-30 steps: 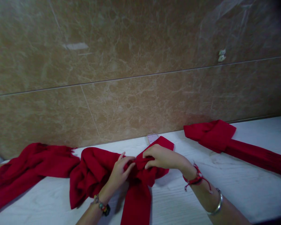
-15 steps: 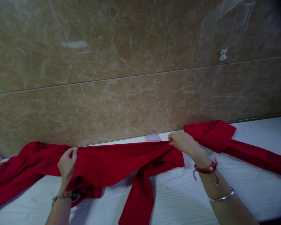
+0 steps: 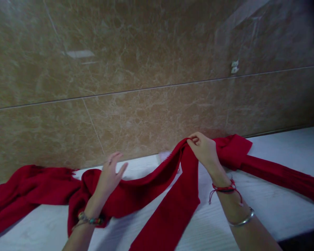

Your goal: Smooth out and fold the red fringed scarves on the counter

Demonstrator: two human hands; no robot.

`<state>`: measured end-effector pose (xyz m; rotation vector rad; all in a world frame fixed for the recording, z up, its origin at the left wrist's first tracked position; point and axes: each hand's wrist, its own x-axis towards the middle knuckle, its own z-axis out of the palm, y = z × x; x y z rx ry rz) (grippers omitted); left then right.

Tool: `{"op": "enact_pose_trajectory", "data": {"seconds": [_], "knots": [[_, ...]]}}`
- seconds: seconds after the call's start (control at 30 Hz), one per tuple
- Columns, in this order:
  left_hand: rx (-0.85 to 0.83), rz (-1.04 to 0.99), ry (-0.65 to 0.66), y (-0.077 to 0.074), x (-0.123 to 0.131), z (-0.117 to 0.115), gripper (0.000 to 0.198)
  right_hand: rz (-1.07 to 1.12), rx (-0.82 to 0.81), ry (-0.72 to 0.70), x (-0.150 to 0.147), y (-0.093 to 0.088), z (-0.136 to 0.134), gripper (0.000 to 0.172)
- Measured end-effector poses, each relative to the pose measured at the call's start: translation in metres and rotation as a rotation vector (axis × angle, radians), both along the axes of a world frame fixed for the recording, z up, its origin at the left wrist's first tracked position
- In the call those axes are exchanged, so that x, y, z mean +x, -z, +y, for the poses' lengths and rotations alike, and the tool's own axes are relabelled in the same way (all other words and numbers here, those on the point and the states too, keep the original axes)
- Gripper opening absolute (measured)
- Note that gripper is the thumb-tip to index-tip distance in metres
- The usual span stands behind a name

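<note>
A long red scarf (image 3: 170,212) lies loosely folded across the white tabletop, its near end running off the bottom of the view. My right hand (image 3: 202,148) pinches a fold of it between thumb and fingers and lifts it above the surface near the wall. From that pinch one length sags to the left and another drops toward me. My left hand (image 3: 111,174), fingers apart, hovers over the scarf's left part with nothing in its grip. A beaded bracelet is on the left wrist; a red cord and a silver bangle are on the right.
More red cloth (image 3: 28,184) with a fringe lies bunched at the left. Another folded red scarf (image 3: 232,150) stretches to the right edge. A small pale card (image 3: 163,156) sits by the brown marbled wall (image 3: 136,118) behind the white table (image 3: 282,167).
My left hand has let go of the scarf's edge and moved right, fingers spreading. My right hand has raised its pinched part, and the taut edge between the hands now sags.
</note>
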<state>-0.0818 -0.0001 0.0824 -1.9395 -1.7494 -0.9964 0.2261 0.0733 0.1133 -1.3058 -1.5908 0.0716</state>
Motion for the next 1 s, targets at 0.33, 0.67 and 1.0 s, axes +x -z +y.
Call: {"op": "enact_pose_trajectory", "data": {"seconds": [0.33,0.67,1.0], "knots": [[-0.268,-0.252,0.417,0.028,0.142,0.056,0.031,-0.134,-0.18,-0.377,-0.009,0.014,0.003,0.008],[-0.359,-0.427,0.599,0.015,0.139,0.063,0.018,-0.11,-0.189,-0.441,-0.003,0.011,0.001,0.005],[-0.307,-0.235,0.499,0.016,0.127,0.049,0.02,-0.13,-0.113,-0.422,-0.013,0.003,-0.012,0.007]]}}
